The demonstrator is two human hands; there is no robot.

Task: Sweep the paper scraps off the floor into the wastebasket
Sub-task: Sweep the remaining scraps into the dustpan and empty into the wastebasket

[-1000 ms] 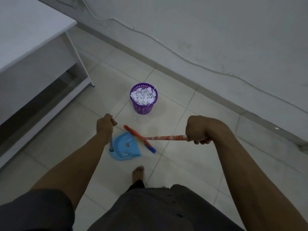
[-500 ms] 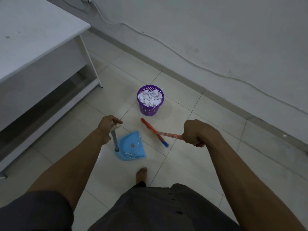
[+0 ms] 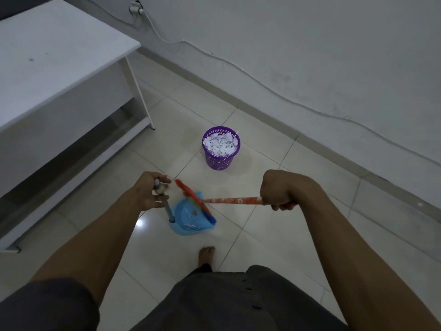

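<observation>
You're gripping the dustpan (image 3: 188,219) by its handle in your left hand (image 3: 150,189) and the broom (image 3: 229,200) in your right hand (image 3: 279,189), brushing paper scraps (image 3: 191,226) into the pan near the wastebasket (image 3: 218,162), which is looking heaped, so tipping more in is risking spillover.

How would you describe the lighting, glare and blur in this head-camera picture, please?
Head view: dim, flat light; one bright glare spot on the floor left of the dustpan; the broom head is smeared by motion blur; the wide-angle lens bows the wall base.
</observation>
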